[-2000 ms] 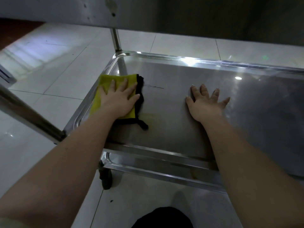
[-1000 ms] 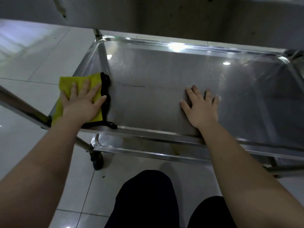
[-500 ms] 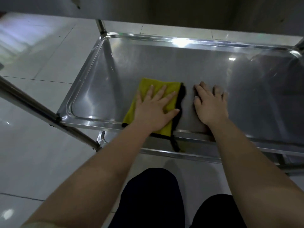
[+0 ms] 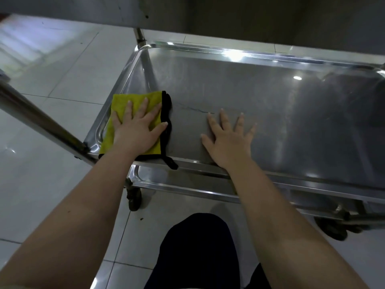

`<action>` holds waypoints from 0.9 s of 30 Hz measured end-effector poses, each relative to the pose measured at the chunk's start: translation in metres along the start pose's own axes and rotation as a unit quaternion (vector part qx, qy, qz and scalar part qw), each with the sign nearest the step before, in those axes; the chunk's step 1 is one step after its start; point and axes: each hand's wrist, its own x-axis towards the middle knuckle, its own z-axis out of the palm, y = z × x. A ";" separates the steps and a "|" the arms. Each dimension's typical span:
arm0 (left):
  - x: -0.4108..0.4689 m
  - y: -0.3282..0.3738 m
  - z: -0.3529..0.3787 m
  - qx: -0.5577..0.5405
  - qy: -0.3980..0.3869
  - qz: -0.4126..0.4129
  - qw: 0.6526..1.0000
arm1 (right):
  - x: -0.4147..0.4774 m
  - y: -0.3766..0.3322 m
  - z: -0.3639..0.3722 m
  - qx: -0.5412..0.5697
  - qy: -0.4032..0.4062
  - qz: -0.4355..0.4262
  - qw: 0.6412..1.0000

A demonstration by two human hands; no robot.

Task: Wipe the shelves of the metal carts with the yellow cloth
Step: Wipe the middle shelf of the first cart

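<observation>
Pale glossy floor tiles [image 4: 52, 69] all round; a metal cart stands on them, seen close from above. Yellow cloth [image 4: 123, 101] lies flat in the near-left corner of the cart's middle shelf [image 4: 291, 126], its left edge riding up the shelf's raised rim. Left hand [image 4: 138, 130] rests on it palm down, fingers straight and spread, pressing rather than gripping. Right hand [image 4: 228, 140] lies equally flat and spread on bare metal near the shelf's front rim, toward the middle, holding nothing; bracing, I judge. The cloth looks soft, light and folded, black-edged, with a loop [image 4: 170, 162] trailing over the shelf's front rim. It would likely bunch if shoved from one edge, so a flat palm over its middle suits it; pinch a corner only to refold. The shelf is stiff, smooth steel, probably slick, and a wheel [image 4: 134, 198] below the shelf's near-left corner suggests the cart may roll under a hard push. The shelf's right end is shadowed and cut off. The lower shelf [image 4: 187, 184] shows only a front strip. A thin dark line [image 4: 195, 110] on the shelf, between the hands: scratch or dirt, cannot tell.
</observation>
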 end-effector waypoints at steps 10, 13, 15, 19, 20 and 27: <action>-0.037 0.106 0.010 0.011 -0.042 0.085 0.995 | 0.002 0.002 0.004 -0.015 0.007 0.019 1.000; -0.031 0.098 0.012 0.000 -0.031 0.105 0.994 | 0.002 0.008 0.005 0.002 0.014 0.018 1.000; -0.030 0.062 0.009 -0.018 -0.019 0.099 0.995 | 0.003 0.008 0.005 0.018 0.019 0.014 1.000; -0.024 -0.023 -0.004 -0.014 -0.036 -0.026 0.999 | 0.003 0.008 0.003 0.031 0.024 0.013 0.999; -0.021 -0.032 -0.004 0.000 -0.041 -0.043 0.998 | 0.003 0.007 0.004 0.027 0.021 0.013 0.999; 0.067 -0.004 -0.002 0.017 0.003 0.036 0.999 | 0.009 0.004 0.006 -0.005 0.002 0.003 1.000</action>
